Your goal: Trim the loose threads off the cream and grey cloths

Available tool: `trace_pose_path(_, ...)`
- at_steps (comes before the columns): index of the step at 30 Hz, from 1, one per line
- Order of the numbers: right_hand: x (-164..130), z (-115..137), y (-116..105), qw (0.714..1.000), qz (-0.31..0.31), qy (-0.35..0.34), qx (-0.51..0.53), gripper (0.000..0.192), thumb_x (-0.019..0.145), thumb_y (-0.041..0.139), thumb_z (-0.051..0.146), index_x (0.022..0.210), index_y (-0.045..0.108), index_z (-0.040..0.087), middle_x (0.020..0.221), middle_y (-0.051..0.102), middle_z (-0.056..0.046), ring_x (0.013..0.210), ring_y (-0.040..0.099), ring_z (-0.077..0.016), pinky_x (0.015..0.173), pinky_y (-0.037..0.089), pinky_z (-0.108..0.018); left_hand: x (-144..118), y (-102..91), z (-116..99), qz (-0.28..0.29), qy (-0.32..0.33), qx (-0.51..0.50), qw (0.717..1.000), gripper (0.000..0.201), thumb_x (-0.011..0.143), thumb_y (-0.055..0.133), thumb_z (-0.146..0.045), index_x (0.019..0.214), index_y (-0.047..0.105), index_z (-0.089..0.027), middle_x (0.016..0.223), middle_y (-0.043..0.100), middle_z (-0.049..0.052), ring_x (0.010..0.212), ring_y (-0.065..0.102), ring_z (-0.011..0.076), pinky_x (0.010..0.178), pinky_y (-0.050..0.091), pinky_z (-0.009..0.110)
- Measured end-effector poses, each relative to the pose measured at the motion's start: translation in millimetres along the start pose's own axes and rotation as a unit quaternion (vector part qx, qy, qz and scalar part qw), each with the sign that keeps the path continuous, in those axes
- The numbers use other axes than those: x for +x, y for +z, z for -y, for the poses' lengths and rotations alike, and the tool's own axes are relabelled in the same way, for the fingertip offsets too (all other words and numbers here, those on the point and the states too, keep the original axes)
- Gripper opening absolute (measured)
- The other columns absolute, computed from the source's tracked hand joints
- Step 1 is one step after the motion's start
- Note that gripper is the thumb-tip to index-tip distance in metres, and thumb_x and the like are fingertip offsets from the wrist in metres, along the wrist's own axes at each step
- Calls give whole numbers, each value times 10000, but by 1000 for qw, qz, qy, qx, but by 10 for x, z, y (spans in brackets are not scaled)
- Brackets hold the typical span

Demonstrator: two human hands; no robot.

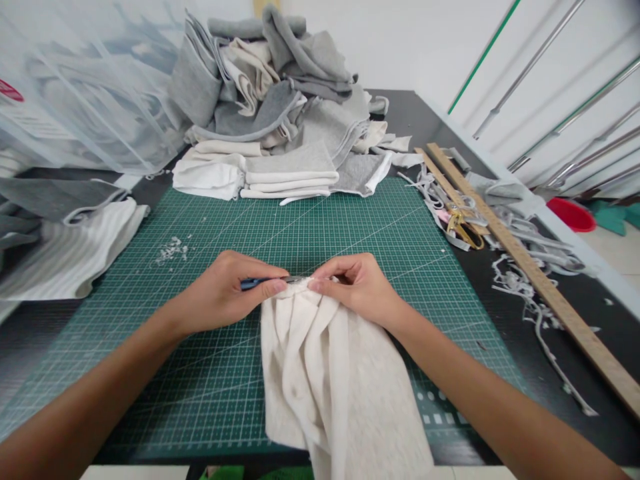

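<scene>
My left hand [245, 287] is closed around blue-handled thread snips [251, 283], whose metal tip points right, along the top edge of a cream cloth piece [345, 373]. The left thumb also touches that edge. With thumb and fingertips, my right hand [353, 283] pinches the same edge, just right of the snips' tip. Below both hands the cloth hangs in loose folds over the green cutting mat [200, 387] and past the table's front edge. The fingers partly hide the snips, so I cannot tell whether their blades are apart.
A tall heap of grey and cream fabric [300, 107] stands at the back. Striped cloth [75, 247] lies on the left, near small white scraps [173, 250]. To the right are a wooden ruler [540, 273], gold-handled scissors [465, 230] and trimmed strips [545, 333].
</scene>
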State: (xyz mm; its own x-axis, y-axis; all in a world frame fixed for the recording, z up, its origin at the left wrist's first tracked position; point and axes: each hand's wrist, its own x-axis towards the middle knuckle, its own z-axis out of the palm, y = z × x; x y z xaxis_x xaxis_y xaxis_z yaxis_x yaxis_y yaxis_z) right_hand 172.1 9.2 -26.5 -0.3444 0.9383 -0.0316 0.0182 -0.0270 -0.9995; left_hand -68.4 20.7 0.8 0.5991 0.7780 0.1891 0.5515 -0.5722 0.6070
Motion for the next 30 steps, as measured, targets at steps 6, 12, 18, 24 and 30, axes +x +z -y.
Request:
trace_pose_path(6, -5, -1, 1, 1000, 0, -4, -6, 208, 705, 801, 346, 752, 761, 148, 691, 714, -34, 587, 570, -112, 546, 408, -248, -11, -13, 11, -1, 6, -11, 1000, 209, 874, 672, -305, 1042, 766, -226, 961, 786, 21, 765, 736, 153, 666, 555, 197)
trace_pose_path(12, -7, -4, 1, 1000, -1, -9, 2, 199, 704, 807, 340, 742, 758, 151, 693, 713, -30, 607, 587, -116, 570, 434, -250, -12, -10, 17, -10, 14, 3, 1000, 213, 866, 684, -321, 1038, 764, -224, 970, 785, 22, 781, 741, 153, 652, 558, 197)
trace_pose_path(18, -10, -9, -1, 1000, 0, -11, 18, 197, 682, 830, 331, 731, 758, 154, 673, 707, -23, 584, 576, -107, 551, 419, -242, -12, 7, 11, 1, 17, -1, 1000, 216, 872, 675, -317, 1063, 756, -257, 975, 784, 14, 779, 737, 161, 633, 560, 211)
trace_pose_path(24, -4, -2, 7, 1000, -9, -2, 25, 223, 637, 861, 338, 707, 752, 157, 659, 700, -19, 577, 575, -109, 545, 430, -244, -2, 29, -9, 3, 13, 0, 1000, 227, 888, 655, -338, 1066, 754, -239, 983, 783, 24, 774, 738, 164, 644, 562, 219)
trace_pose_path(30, -4, 2, 2, 999, -10, 1, 36, 233, 611, 882, 320, 706, 747, 155, 662, 697, -16, 580, 576, -105, 543, 429, -237, -7, 39, -2, -5, 11, -5, 1000, 208, 877, 672, -331, 1033, 763, -229, 966, 785, 21, 792, 741, 157, 701, 573, 211)
